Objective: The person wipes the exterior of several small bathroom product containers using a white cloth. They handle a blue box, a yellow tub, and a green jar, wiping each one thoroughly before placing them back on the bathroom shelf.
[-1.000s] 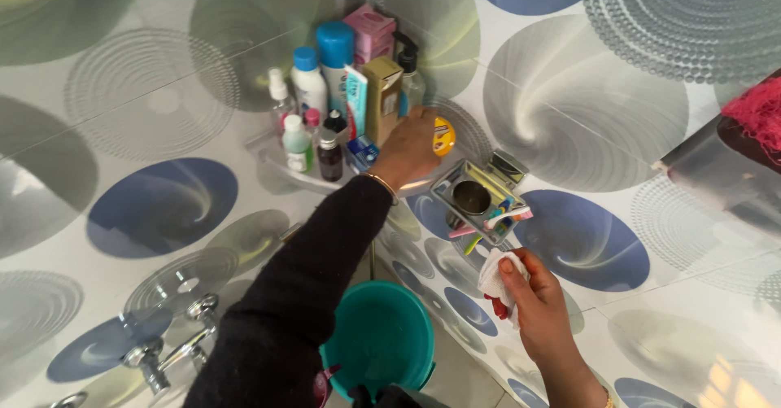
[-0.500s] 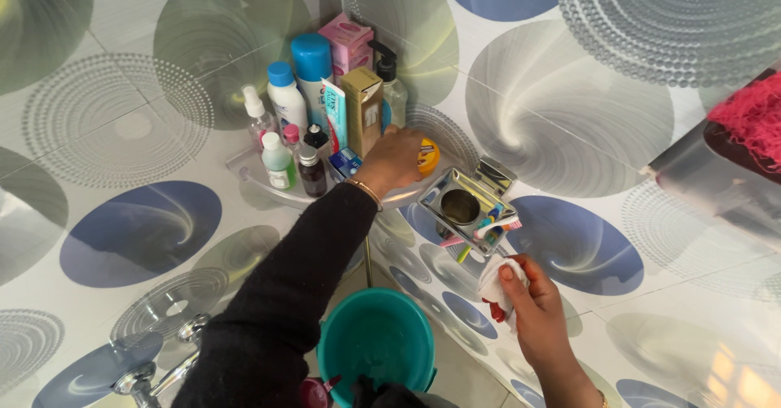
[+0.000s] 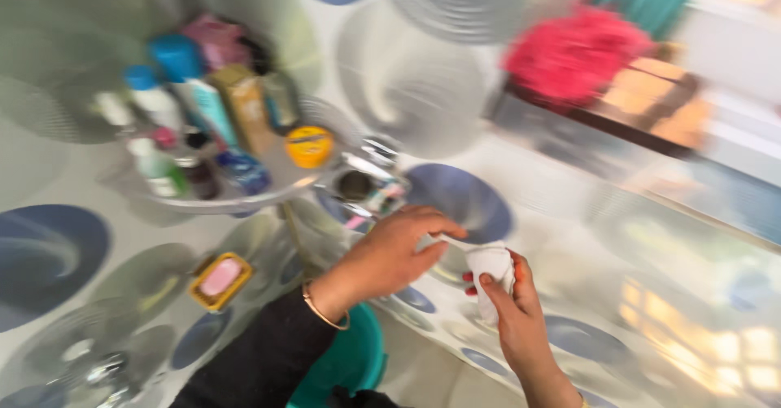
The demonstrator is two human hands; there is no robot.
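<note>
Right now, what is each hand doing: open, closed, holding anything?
Left hand: fingers pinched on a corner of the small white folded cloth.
Right hand: closed around the same cloth, holding it from below.

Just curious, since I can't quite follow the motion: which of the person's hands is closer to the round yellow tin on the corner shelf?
The left hand. It sits below and to the right of the yellow tin, pinching the white cloth. The right hand is lower and farther right.

Left hand point(image 3: 390, 257) and right hand point(image 3: 508, 310) both pinch a white cloth point(image 3: 490, 266), below a corner shelf point(image 3: 268, 187) of blurred toiletry bottles point(image 3: 175, 91).
</note>
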